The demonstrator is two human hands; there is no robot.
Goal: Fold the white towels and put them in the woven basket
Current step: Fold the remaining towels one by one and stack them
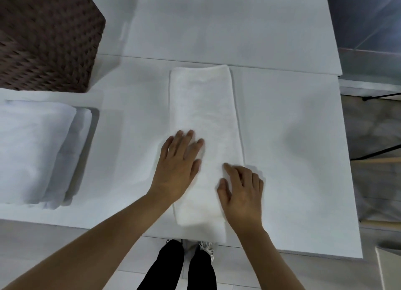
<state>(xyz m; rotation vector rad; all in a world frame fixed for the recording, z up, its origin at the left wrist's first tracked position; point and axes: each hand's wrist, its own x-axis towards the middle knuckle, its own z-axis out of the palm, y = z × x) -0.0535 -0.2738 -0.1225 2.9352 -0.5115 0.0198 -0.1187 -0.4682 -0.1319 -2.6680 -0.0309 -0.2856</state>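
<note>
Lying near-to-far on the table [282, 116], one white towel [204, 107] in a long strip, its near end under both hands: left hand [178, 166] flat, fingers straight; right hand [240, 192] pressing, fingers loosely bent, gripping nothing. Woven basket [43, 40] far left, nearer the left hand, contents hidden. Stacked towels [36, 151] near left, outside it.
</note>
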